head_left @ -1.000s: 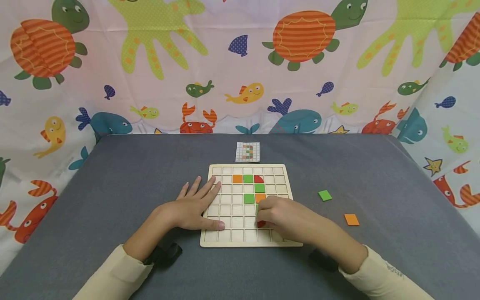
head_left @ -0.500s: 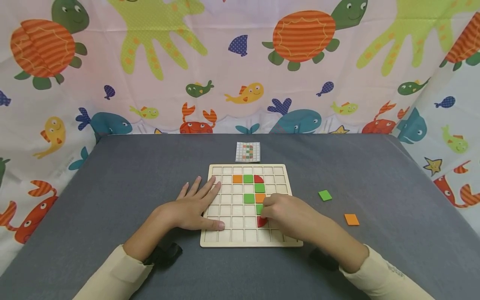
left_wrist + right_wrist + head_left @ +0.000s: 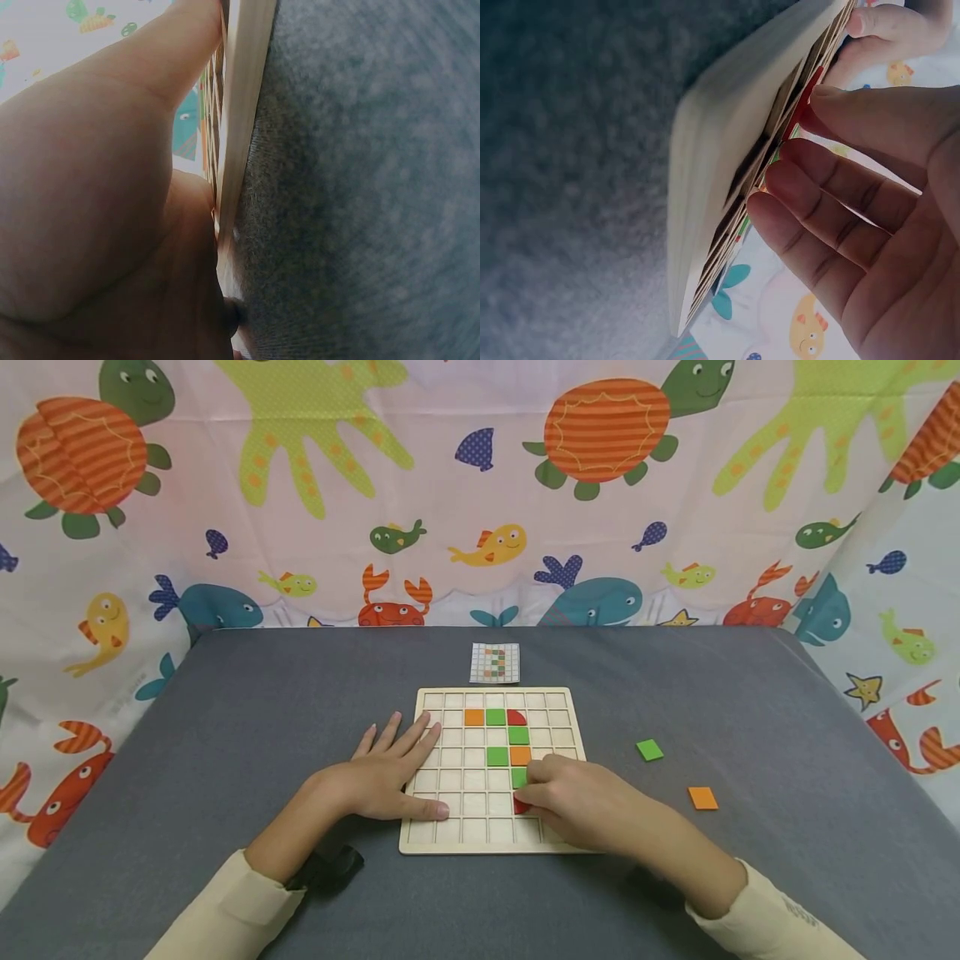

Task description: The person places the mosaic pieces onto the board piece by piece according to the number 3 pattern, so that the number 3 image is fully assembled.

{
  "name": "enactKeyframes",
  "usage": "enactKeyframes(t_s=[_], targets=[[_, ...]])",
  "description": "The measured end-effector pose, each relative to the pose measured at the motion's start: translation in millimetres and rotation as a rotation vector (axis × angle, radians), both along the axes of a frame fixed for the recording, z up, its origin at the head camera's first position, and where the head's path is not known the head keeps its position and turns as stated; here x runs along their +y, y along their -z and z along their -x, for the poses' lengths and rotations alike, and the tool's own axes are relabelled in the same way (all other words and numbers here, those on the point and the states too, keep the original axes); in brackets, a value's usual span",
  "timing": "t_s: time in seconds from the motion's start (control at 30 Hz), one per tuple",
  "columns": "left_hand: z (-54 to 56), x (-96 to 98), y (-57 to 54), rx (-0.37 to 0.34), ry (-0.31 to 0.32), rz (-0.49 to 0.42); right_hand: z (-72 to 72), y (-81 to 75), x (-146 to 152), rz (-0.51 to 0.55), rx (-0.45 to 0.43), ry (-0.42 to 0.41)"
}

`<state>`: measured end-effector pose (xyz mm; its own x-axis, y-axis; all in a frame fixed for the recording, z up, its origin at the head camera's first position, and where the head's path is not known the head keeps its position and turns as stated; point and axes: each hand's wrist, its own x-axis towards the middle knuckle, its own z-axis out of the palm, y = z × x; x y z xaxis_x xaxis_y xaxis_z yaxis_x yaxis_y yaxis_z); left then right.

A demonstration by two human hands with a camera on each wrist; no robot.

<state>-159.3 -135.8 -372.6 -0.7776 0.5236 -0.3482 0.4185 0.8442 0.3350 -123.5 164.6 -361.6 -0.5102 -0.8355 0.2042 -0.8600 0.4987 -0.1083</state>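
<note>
My left hand (image 3: 386, 777) rests on the left side of the wooden grid board (image 3: 462, 831), fingers spread and thumb on the lower cells. In the lower part of the grid, my right hand (image 3: 581, 797) holds a red quarter-circle tile (image 3: 519, 806) by its thumb and index finger. The right wrist view shows the red tile (image 3: 804, 103) at the thumb tip, slightly raised, with the other fingers along the board. Above it in the same column are green (image 3: 518, 777), orange (image 3: 520, 756) and green (image 3: 518, 736) tiles. My right hand partly hides the red tile and the green one above.
A second red quarter-circle (image 3: 516, 717), a green tile (image 3: 495, 717) and an orange tile (image 3: 474, 717) fill an upper row; another green tile (image 3: 497, 757) lies below. A pattern card (image 3: 494, 663) is behind the board. Loose green (image 3: 649, 750) and orange (image 3: 702, 798) tiles lie right.
My right hand drew back a little to the right, uncovering the red tile, then came back left over it. The left hand stayed still.
</note>
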Motion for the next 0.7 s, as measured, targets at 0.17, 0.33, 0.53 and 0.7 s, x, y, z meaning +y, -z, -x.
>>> enactKeyframes(t_s=[0.17, 0.33, 0.53, 0.7], targets=[[-0.8, -0.2, -0.3, 0.002, 0.001, 0.004, -2.4, 0.1, 4, 0.013, -0.038, -0.006], [-1.5, 0.0, -0.1, 0.004, 0.0, 0.002, -1.6, 1.3, 12, 0.051, -0.076, -0.039], [-1.1, 0.3, -0.4, -0.005, -0.005, -0.013, 1.2, -2.9, 28, 0.109, -0.116, -0.055], [2.6, -1.2, 6.9, -0.008, -0.018, 0.006, 7.3, -12.2, 49, 0.067, -0.124, 0.101]])
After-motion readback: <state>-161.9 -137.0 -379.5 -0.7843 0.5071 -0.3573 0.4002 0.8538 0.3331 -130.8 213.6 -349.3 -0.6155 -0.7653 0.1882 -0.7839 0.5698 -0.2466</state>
